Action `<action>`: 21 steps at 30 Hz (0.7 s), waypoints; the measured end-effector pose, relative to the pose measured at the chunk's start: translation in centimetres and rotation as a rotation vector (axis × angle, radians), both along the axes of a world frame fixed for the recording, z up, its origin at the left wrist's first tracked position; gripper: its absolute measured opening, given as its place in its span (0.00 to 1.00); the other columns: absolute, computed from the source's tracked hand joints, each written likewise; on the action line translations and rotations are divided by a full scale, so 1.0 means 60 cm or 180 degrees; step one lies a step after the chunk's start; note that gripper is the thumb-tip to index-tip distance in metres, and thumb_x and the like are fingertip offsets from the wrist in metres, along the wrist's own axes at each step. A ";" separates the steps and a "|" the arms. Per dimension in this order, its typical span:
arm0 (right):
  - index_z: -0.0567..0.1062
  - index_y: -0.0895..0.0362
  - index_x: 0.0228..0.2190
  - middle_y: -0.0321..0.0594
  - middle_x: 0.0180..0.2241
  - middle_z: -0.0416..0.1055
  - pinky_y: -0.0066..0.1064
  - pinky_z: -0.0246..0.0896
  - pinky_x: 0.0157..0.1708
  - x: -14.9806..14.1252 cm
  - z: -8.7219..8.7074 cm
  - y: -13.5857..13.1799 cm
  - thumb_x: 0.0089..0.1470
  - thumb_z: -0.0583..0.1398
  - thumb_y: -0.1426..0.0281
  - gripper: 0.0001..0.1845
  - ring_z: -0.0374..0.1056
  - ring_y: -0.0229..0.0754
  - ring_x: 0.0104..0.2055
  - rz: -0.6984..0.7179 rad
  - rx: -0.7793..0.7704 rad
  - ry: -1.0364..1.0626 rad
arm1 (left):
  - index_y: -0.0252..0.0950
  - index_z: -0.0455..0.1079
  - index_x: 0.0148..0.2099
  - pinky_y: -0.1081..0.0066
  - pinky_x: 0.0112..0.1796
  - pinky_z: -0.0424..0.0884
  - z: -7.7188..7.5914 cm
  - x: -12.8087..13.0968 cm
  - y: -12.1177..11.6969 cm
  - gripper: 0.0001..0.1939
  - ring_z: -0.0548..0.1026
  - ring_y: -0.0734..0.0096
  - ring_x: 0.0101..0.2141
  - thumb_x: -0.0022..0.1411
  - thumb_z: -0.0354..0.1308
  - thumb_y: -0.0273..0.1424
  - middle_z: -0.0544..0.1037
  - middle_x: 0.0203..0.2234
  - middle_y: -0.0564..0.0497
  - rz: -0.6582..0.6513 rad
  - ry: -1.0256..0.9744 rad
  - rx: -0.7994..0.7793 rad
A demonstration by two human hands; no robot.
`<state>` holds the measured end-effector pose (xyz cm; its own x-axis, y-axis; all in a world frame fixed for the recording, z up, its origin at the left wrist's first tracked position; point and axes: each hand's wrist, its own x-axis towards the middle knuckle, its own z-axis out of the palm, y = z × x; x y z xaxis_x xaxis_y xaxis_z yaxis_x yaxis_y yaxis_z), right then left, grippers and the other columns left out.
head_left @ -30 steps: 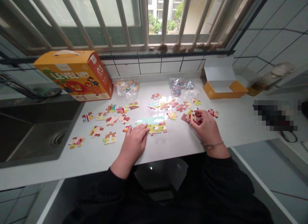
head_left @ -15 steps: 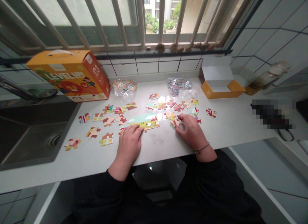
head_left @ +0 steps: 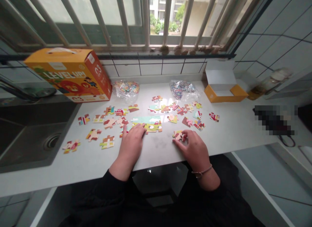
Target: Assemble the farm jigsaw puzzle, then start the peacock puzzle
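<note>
My right hand (head_left: 193,144) pinches a brown-spotted puzzle piece (head_left: 177,135) between thumb and fingers, low over the countertop. My left hand (head_left: 131,139) lies with its fingers stretched out, the fingertips on the lower left edge of a joined puzzle section (head_left: 156,122) of sky, green field, sheep and a red vehicle. Another puzzle piece is partly hidden beside the left thumb. Loose pieces lie on both sides, among them a cow-patterned piece (head_left: 93,135) on the left and a red barn piece (head_left: 214,116) on the right.
An orange carrying box (head_left: 70,77) stands at the back left by the dark sink (head_left: 26,145). Two clear bags, one with colourful pieces (head_left: 126,90) and one with darker pieces (head_left: 184,89), lie along the wall. An opened yellow box (head_left: 225,93) and a bottle (head_left: 270,82) stand at the right.
My right hand has drawn the spotted piece toward me, away from the loose pieces at the right. My left hand has shifted slightly, uncovering more of the joined section.
</note>
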<state>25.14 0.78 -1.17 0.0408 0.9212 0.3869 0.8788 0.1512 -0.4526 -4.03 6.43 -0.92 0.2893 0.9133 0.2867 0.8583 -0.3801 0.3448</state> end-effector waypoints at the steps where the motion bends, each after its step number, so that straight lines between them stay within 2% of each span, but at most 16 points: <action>1: 0.72 0.51 0.47 0.44 0.38 0.76 0.46 0.71 0.41 -0.001 -0.002 0.000 0.67 0.67 0.53 0.18 0.74 0.54 0.40 -0.0028 0.0043 0.0000 | 0.43 0.78 0.51 0.21 0.72 0.45 0.002 0.000 0.005 0.16 0.79 0.46 0.63 0.75 0.51 0.23 0.82 0.62 0.45 -0.0011 0.0001 0.0018; 6: 0.73 0.51 0.44 0.45 0.38 0.76 0.46 0.70 0.41 -0.006 -0.009 0.008 0.67 0.66 0.53 0.16 0.74 0.54 0.40 0.0025 0.0172 0.0004 | 0.42 0.78 0.51 0.25 0.71 0.54 0.007 0.004 0.007 0.16 0.79 0.46 0.62 0.74 0.52 0.22 0.82 0.62 0.43 0.0011 0.0105 0.0097; 11: 0.73 0.50 0.43 0.45 0.40 0.77 0.47 0.71 0.43 -0.010 -0.007 0.010 0.68 0.66 0.57 0.12 0.75 0.54 0.42 0.0036 0.0146 0.0100 | 0.44 0.78 0.57 0.23 0.69 0.55 0.006 0.007 0.004 0.21 0.78 0.45 0.63 0.72 0.50 0.20 0.80 0.64 0.43 -0.0059 0.0170 0.0064; 14: 0.73 0.50 0.43 0.45 0.40 0.77 0.47 0.72 0.43 -0.011 -0.005 0.010 0.68 0.65 0.57 0.11 0.75 0.54 0.42 -0.0007 0.0138 0.0102 | 0.42 0.77 0.57 0.24 0.70 0.56 0.011 0.012 -0.003 0.21 0.77 0.45 0.64 0.72 0.51 0.20 0.79 0.65 0.40 -0.0190 0.0198 0.0199; 17: 0.73 0.50 0.43 0.46 0.41 0.77 0.48 0.72 0.43 -0.011 -0.007 0.010 0.69 0.65 0.57 0.11 0.75 0.55 0.43 -0.0031 0.0161 0.0068 | 0.39 0.77 0.56 0.29 0.70 0.60 0.017 0.033 -0.042 0.17 0.78 0.47 0.61 0.74 0.52 0.22 0.80 0.62 0.38 -0.0825 0.0115 0.0439; 18: 0.72 0.50 0.44 0.46 0.42 0.77 0.48 0.73 0.44 -0.011 -0.008 0.010 0.69 0.65 0.57 0.11 0.76 0.55 0.44 -0.0031 0.0168 0.0058 | 0.39 0.77 0.56 0.36 0.67 0.67 0.017 0.045 -0.063 0.16 0.80 0.50 0.57 0.74 0.53 0.22 0.82 0.59 0.39 -0.1170 0.0052 0.0515; 20: 0.72 0.50 0.44 0.46 0.43 0.77 0.47 0.73 0.44 -0.013 -0.010 0.010 0.70 0.64 0.57 0.11 0.76 0.54 0.44 -0.0047 0.0162 0.0044 | 0.38 0.78 0.54 0.53 0.54 0.80 0.009 0.076 -0.111 0.12 0.82 0.58 0.46 0.76 0.54 0.25 0.85 0.49 0.40 -0.1924 -0.0031 0.0420; 21: 0.73 0.50 0.44 0.46 0.43 0.77 0.46 0.73 0.45 -0.014 -0.011 0.010 0.70 0.64 0.57 0.11 0.76 0.54 0.44 -0.0065 0.0157 0.0032 | 0.38 0.78 0.51 0.59 0.46 0.82 0.003 0.092 -0.135 0.09 0.82 0.62 0.40 0.77 0.55 0.27 0.85 0.42 0.42 -0.2376 -0.0002 0.0255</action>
<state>24.32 1.39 -1.80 0.0636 0.8999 0.4314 0.8774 0.1555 -0.4538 1.46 -1.66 -0.74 0.8235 0.4508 0.3443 0.3624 -0.8851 0.2921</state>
